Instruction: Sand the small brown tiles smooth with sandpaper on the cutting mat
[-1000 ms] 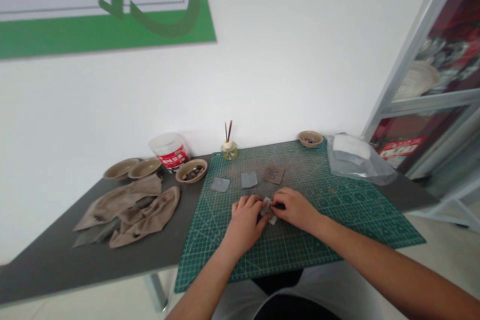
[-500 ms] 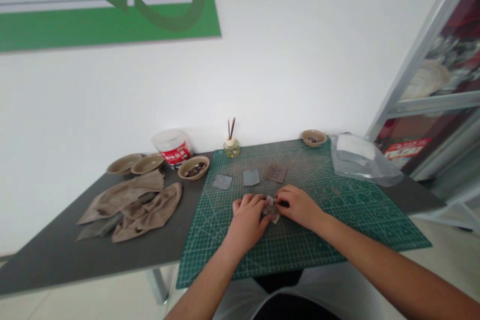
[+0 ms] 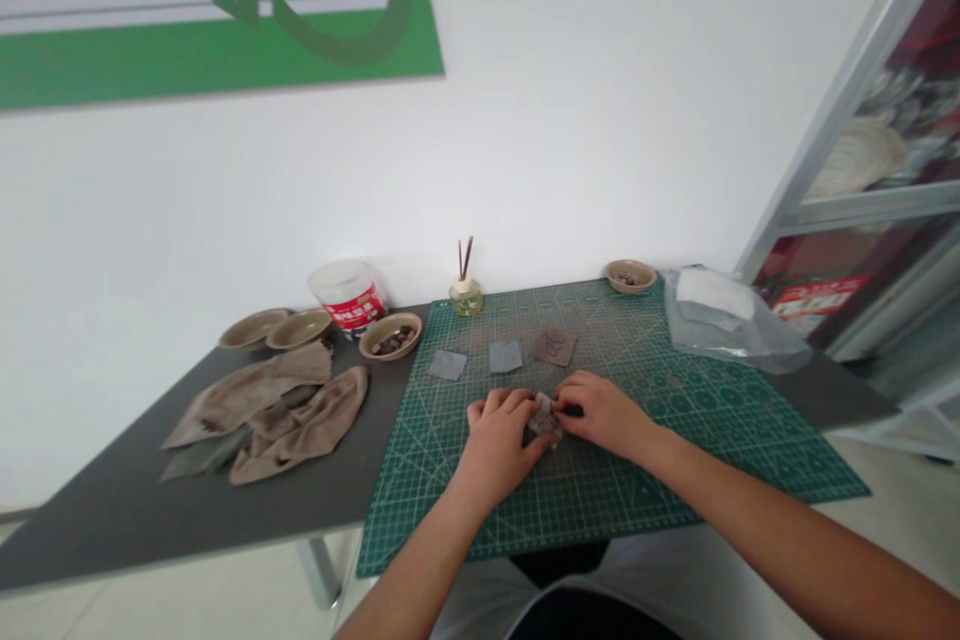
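Note:
My left hand [image 3: 496, 436] and my right hand [image 3: 606, 412] meet at the middle of the green cutting mat [image 3: 697, 460]. Both pinch a small grey-white piece [image 3: 544, 418] between their fingertips, low over the mat. A dark thin object [image 3: 571, 410] pokes out of my right hand's fingers; I cannot make out what it is. Just beyond the hands, three small squares lie in a row on the mat: two grey ones [image 3: 448, 364] [image 3: 505, 356] and a brown one [image 3: 556, 347].
Brown cloths [image 3: 270, 410] lie on the grey table [image 3: 112, 510] at left. Behind them stand two empty bowls [image 3: 277, 328], a bowl of dark bits [image 3: 389, 335], a white tub [image 3: 349, 297] and a reed diffuser [image 3: 466, 292]. Another small bowl [image 3: 629, 275] and a plastic bag [image 3: 727, 320] sit at the mat's far right.
The hands stay together on the small piece, with only slight finger movement. The view has shifted a little, so everything sits slightly further right in the picture.

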### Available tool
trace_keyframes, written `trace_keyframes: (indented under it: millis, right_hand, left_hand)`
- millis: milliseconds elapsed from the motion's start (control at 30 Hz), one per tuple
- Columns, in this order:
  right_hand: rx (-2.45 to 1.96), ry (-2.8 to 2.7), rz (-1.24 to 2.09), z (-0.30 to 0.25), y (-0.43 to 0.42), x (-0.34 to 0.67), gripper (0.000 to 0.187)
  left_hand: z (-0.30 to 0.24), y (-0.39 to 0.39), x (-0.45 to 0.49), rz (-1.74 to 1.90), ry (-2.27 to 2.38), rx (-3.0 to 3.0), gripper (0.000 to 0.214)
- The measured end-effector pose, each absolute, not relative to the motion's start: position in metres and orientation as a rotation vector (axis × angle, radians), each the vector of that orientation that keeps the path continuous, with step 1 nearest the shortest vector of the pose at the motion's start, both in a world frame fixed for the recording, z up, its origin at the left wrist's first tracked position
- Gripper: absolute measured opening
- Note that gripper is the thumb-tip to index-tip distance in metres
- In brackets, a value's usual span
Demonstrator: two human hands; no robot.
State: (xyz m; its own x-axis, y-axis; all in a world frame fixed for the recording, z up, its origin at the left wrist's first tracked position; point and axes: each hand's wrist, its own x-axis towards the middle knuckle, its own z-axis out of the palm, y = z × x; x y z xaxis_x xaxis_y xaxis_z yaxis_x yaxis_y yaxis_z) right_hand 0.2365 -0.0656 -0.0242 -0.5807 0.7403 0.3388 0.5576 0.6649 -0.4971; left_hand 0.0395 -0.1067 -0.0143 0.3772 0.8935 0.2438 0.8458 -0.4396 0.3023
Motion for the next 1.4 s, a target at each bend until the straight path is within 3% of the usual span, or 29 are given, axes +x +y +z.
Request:
trace_keyframes:
  millis: [267,1400]
  right_hand:
    - [-0.937,-2.392,0.565,-0.023,-0.069,0.241,0.006]
    - [-1.010,-2.383,0.463,-0.023,-0.073,0.249,0.003]
  left_hand:
    - [-0.011,-0.108,0.041,0.535,1.608,2.478,0.034]
    - [-0.010,-0.108,0.041,0.533,1.606,2.456,0.033]
